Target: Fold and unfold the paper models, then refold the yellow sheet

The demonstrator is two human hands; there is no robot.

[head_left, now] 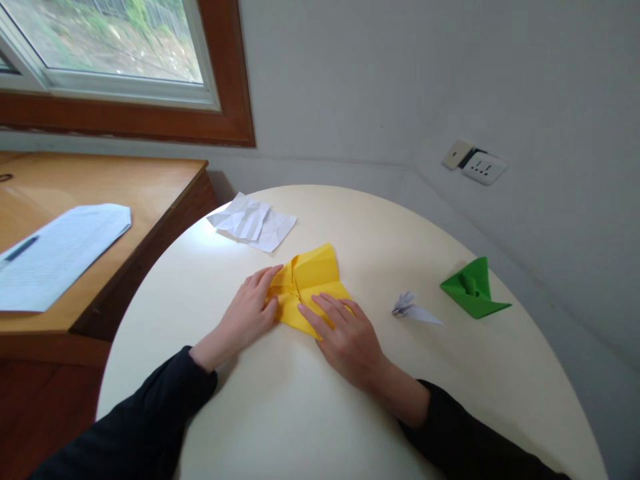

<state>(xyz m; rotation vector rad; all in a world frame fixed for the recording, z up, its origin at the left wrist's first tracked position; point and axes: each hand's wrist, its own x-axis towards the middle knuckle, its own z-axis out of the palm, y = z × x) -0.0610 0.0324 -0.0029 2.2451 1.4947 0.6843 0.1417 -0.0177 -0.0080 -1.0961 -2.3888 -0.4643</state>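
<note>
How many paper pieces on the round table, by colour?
Yellow: 1, the yellow sheet under the left hand and right hand
White: 2, the creased sheet and small folded piece
Green: 1, the green model
Total: 4

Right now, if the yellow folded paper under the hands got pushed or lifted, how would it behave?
The yellow paper is thin and creased, so probably light and floppy. It would likely slide easily on the smooth round table. Its raised flaps may spring open once the left hand and right hand lift.
</note>
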